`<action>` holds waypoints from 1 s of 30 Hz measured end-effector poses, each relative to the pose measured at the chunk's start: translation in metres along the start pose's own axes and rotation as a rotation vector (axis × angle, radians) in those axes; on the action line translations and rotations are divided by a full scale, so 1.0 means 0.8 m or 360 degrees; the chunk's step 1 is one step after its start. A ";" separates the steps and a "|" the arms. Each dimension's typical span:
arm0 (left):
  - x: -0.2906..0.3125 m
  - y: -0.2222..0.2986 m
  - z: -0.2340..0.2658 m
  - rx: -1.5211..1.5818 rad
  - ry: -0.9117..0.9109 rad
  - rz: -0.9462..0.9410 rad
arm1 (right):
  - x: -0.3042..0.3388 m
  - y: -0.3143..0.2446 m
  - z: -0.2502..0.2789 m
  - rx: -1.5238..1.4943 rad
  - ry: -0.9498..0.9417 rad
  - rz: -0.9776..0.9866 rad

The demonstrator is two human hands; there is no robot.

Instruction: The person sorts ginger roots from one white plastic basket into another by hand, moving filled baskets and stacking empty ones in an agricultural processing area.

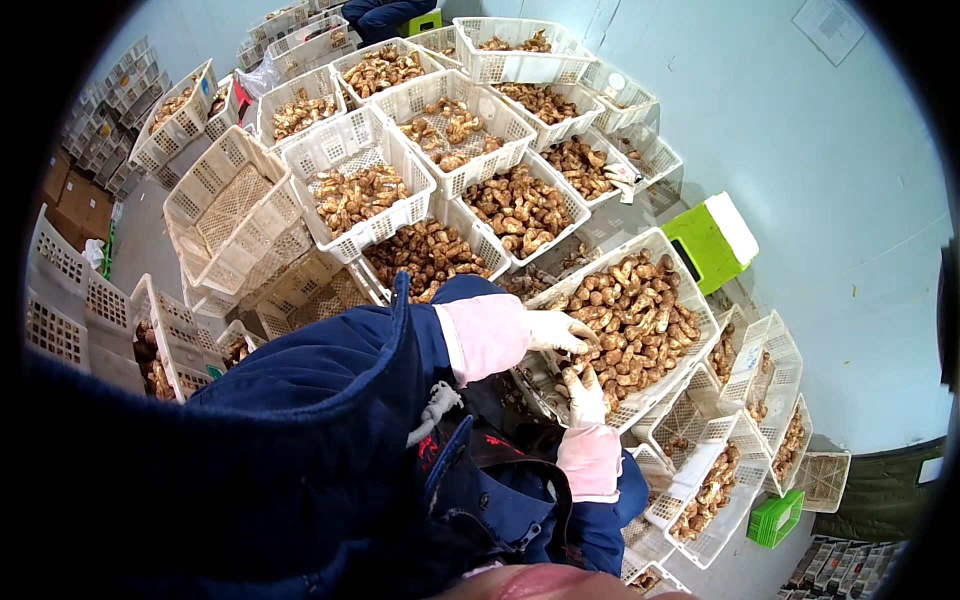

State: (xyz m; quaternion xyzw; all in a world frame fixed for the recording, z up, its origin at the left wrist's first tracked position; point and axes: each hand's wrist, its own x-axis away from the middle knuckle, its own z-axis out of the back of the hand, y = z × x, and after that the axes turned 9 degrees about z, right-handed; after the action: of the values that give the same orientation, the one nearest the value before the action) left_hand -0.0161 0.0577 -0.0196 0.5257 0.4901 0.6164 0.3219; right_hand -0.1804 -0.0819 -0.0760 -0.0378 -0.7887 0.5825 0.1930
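A white perforated crate (712, 335) heaped with brown, pale-stemmed mushrooms (645, 325) stands in front of me. Both my hands wear whitish gloves with pink cuffs and meet at its near left side. My left hand (558, 331) reaches over the rim, its fingers curled down around a mushroom that they partly hide. Just below it, my right hand (586, 396) rests at the edge of the heap. Its fingers are slightly apart and touch the mushrooms; nothing shows clearly held in them.
Many white crates of mushrooms surround me, some stacked, such as a stacked crate (420, 195) ahead and a tilted crate (740, 520) at right. A bright green stool (705, 245) stands by the pale wall. Green baskets (775, 518) lie on the floor. Another person's legs (385, 18) show far back.
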 end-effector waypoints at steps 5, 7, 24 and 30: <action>-0.009 -0.015 0.006 -0.0151 0.0034 -0.0057 | 0.003 -0.007 -0.009 -0.0043 -0.0051 -0.0002; -0.010 -0.013 0.005 -0.0115 0.0011 -0.0049 | 0.005 -0.011 -0.008 -0.0056 -0.0023 -0.0061; -0.009 -0.009 0.002 0.0056 -0.0030 -0.0014 | -0.009 0.016 0.009 -0.0011 -0.0002 0.0064; 0.000 0.005 -0.002 0.0126 -0.0051 0.0063 | -0.011 0.022 0.014 -0.0036 0.0022 0.0001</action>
State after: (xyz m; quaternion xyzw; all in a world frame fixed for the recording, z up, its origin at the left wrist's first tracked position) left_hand -0.0172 0.0558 -0.0163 0.5573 0.4983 0.5943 0.2965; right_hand -0.1792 -0.0886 -0.0975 -0.0443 -0.7939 0.5732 0.1979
